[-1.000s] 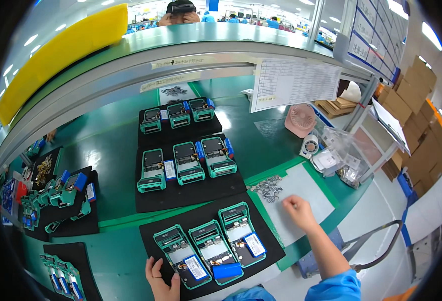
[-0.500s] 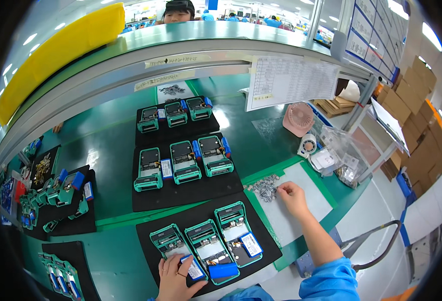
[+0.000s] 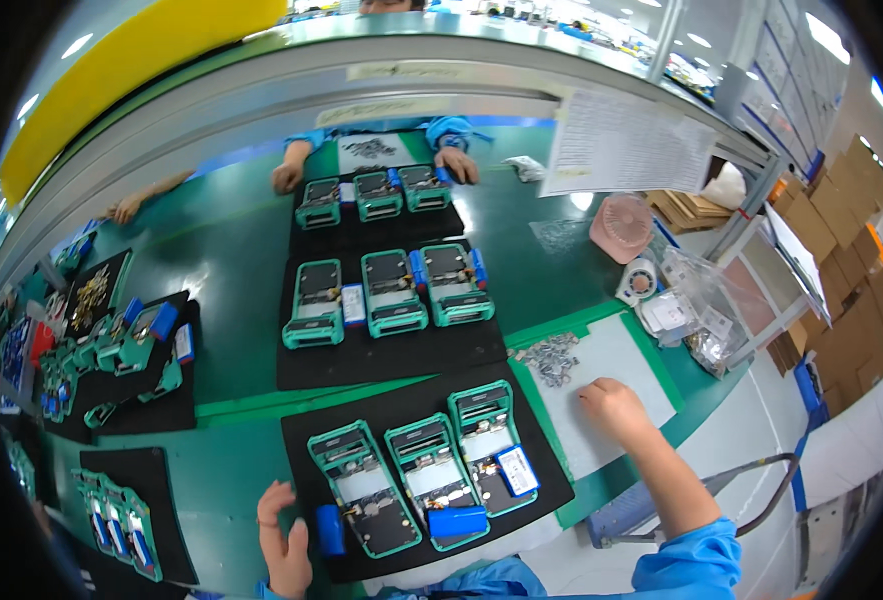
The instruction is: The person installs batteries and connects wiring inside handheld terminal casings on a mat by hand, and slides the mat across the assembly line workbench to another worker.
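Note:
On the near black foam mat (image 3: pixel 551 492) lie three green-framed device housings: a left housing (image 3: pixel 379 515), a middle housing (image 3: pixel 431 480) and a right housing (image 3: pixel 481 440). A blue battery pack (image 3: pixel 330 529) sits off the left housing's side, close to my left hand (image 3: pixel 287 545), whose fingers are apart and hold nothing. Another blue pack (image 3: pixel 458 521) rests across the middle housing's lower end, and a labelled pack (image 3: pixel 517 470) lies on the right one. Over a white sheet (image 3: pixel 601 455), my right hand (image 3: pixel 616 410) has its fingers pinched together; anything inside is hidden. Small metal pieces (image 3: pixel 551 360) are heaped beside it.
Farther mats carry more housings (image 3: pixel 393 290). Across the table are another person's hands (image 3: pixel 455 163). Housings and packs crowd the left side (image 3: pixel 131 345). At right stand a pink fan (image 3: pixel 623 228) and plastic bags (image 3: pixel 706 320). A metal rail (image 3: pixel 261 120) crosses above.
My left hand has moved left off the left housing, and its battery pack now sits beside that housing. My right hand has drawn back from the metal pieces. Another person's hands have appeared opposite.

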{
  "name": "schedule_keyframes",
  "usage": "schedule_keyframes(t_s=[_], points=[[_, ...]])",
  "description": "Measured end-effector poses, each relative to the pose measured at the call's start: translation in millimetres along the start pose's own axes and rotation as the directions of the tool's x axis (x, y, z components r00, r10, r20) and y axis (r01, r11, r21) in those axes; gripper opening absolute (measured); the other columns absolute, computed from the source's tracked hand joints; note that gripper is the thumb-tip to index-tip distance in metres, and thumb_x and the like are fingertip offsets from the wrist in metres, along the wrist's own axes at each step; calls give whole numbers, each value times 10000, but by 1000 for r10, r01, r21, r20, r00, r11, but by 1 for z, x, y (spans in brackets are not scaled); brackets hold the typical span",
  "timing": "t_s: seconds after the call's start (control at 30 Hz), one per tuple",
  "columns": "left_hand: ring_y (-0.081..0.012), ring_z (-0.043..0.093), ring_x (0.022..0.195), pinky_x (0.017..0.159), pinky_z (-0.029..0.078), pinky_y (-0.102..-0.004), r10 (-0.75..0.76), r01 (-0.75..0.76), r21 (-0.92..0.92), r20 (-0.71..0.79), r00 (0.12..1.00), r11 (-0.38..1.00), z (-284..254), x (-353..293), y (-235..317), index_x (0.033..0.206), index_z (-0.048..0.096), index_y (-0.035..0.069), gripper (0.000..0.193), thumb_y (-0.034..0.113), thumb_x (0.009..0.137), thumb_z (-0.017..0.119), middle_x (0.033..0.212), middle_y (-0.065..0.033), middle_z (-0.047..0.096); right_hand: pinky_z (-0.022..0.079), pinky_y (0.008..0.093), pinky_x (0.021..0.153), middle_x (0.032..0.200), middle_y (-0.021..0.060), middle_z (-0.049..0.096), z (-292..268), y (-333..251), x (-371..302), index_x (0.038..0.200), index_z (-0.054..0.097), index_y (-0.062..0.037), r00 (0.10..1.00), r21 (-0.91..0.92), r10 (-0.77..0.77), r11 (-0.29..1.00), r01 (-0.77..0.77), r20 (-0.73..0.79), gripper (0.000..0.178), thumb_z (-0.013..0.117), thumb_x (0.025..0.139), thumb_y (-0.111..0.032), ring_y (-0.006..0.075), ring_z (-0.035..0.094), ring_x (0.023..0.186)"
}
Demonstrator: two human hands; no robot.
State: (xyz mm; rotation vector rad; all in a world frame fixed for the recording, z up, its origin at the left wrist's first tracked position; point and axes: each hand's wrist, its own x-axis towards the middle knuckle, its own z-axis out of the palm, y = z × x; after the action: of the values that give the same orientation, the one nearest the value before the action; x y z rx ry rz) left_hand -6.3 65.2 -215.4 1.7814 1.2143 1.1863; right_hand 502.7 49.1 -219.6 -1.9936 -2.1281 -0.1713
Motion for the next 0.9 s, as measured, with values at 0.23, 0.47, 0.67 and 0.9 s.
schedule_keyframes(t_s=[0.23,0.47,0.67,0.9], points=[[-249,546,1202,1055,375,-333,-251,317,-311,234,939,896,31,67,-2,1398,440,-17,452,124,976,518,1291,-156,583,554,403,636,725,129,621,-16,-8,17,724,572,-52,975,-244,-80,961,130,208,43,611,708,-51,302,661,710],[-149,637,934,1073,271,-339,-333,367,-523,161,929,769,45,70,-17,1157,613,37,323,217,896,678,1000,-61,709,545,366,657,812,59,680,-63,-151,45,840,698,-89,942,405,-311,850,336,-128,160,750,694,-52,253,654,737],[-117,623,887,1140,158,-487,-283,273,-462,49,958,844,45,59,-22,1085,616,114,295,249,853,738,886,24,693,423,299,722,833,-26,572,-22,-241,76,899,687,-130,651,268,-733,598,755,-197,260,742,645,-118,143,577,806],[-123,607,852,1152,156,-520,-242,237,-264,14,970,935,41,59,-15,1054,634,110,322,272,816,778,862,21,653,383,303,617,724,-13,473,-1,-261,83,826,661,-103,676,138,-717,662,737,-169,149,666,677,-121,162,507,703]])
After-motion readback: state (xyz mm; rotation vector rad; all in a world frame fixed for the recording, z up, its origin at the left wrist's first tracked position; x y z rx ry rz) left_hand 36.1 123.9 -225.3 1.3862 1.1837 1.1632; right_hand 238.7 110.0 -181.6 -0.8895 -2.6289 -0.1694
